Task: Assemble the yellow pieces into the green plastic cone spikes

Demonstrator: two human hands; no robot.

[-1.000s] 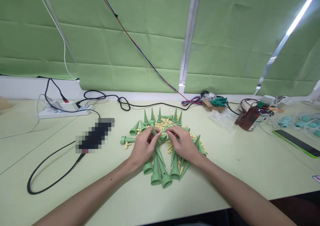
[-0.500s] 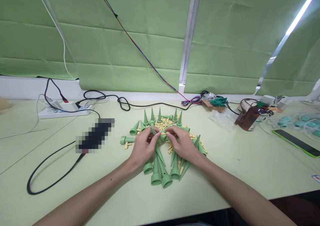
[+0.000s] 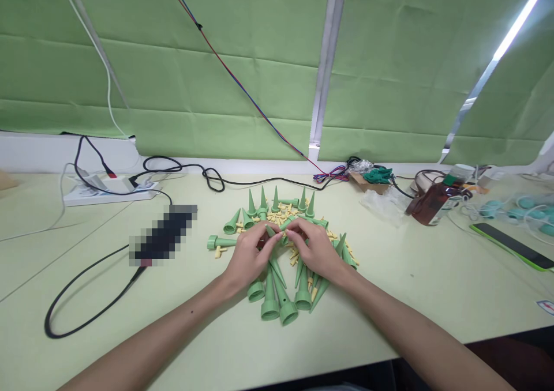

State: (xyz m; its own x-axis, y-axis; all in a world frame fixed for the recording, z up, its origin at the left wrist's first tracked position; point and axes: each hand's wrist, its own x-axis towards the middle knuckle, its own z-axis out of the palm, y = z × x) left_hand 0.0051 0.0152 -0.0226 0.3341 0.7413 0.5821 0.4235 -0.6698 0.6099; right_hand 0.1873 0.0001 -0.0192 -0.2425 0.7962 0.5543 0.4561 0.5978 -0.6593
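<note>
My left hand (image 3: 247, 255) is closed on a green plastic watering spike (image 3: 270, 230), its tapered end showing above the fingers. Close against it, my right hand (image 3: 315, 248) pinches a small yellow valve piece (image 3: 283, 233), mostly hidden by the fingertips. The two hands meet over a cluster of parts, and whether the pieces are joined cannot be made out. Several more green spikes (image 3: 269, 301) lie in front of and beside the hands. Behind them other spikes (image 3: 262, 200) stand upright around a heap of yellow valve pieces (image 3: 285, 211).
At the left lie a pixelated dark object (image 3: 164, 235) with a black cable and a white power strip (image 3: 112, 192). On the right are a brown bottle (image 3: 433, 203), a clear plastic bag (image 3: 383, 205) and a green-edged phone (image 3: 511, 245). A green-covered wall (image 3: 242, 91) rises behind the table.
The spike in my left hand has shifted slightly, and the yellow piece is now more covered by my fingertips. Both hands stay in nearly the same place.
</note>
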